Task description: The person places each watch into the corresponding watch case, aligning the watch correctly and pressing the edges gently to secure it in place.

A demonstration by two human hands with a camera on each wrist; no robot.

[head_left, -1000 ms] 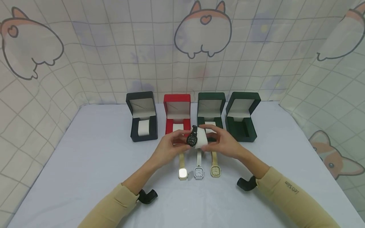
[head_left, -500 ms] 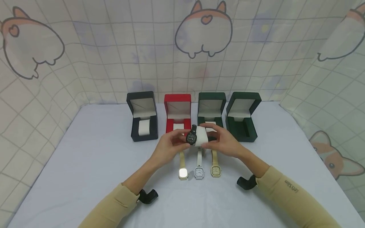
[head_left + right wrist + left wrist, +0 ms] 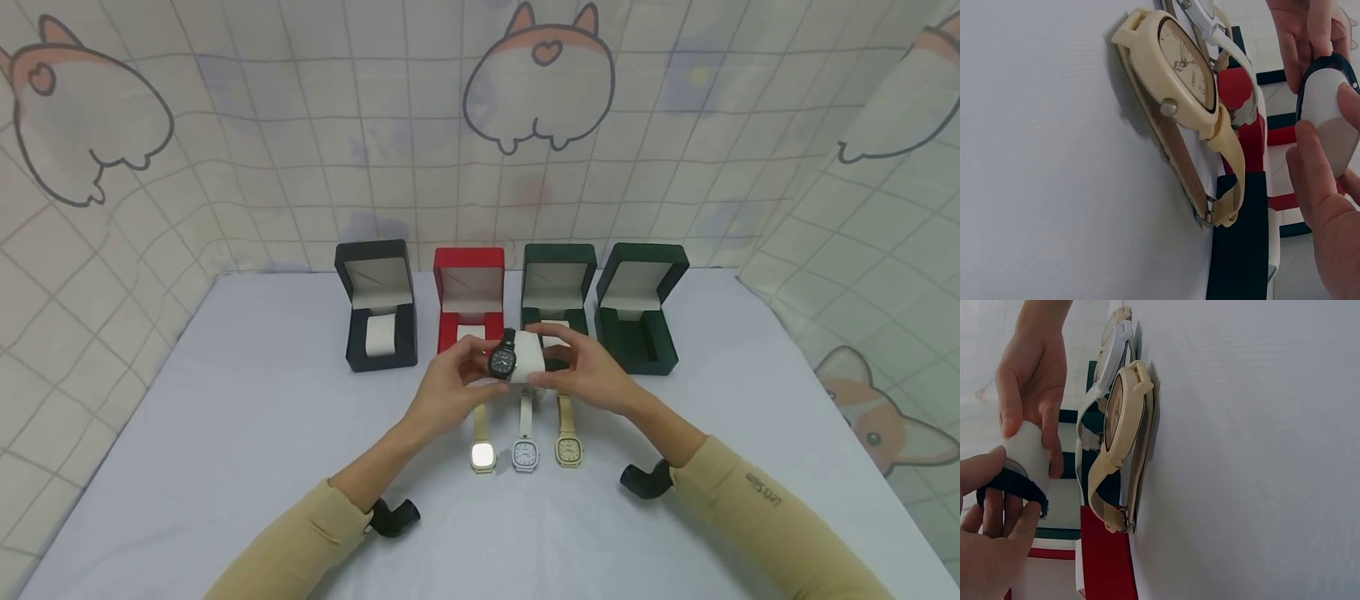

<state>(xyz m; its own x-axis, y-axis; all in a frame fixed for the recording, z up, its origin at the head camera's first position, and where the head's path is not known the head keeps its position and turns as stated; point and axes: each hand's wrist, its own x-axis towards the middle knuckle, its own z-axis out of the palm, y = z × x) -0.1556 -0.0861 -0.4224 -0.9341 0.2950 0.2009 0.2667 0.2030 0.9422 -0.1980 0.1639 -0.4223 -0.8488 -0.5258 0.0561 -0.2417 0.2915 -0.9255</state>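
Note:
My left hand [image 3: 446, 383] pinches a black watch [image 3: 502, 361] above the table, in front of the boxes. A white watch cushion [image 3: 528, 357] is held by my right hand [image 3: 588, 371], thumb and fingers on opposite sides. In the left wrist view the black strap [image 3: 1016, 482] lies across the cushion's near end. From the right wrist view, the strap [image 3: 1330, 61] curves round that end of the cushion [image 3: 1329, 119]; how far it is on cannot be told. Below the hands lie a gold watch [image 3: 483, 457], a white watch [image 3: 525, 454] and another gold watch [image 3: 569, 451].
Along the back stand a dark box [image 3: 381, 360], a red box [image 3: 468, 258], a green box [image 3: 558, 254] and a second green box [image 3: 656, 342], all with lids raised. White cushions sit in the first three; the rightmost has none. Patterned cloth [image 3: 420, 125] hangs behind.
Both hands have lifted the black watch and cushion very slightly and shifted them a little left. The boxes and the watches on the table have stayed put.

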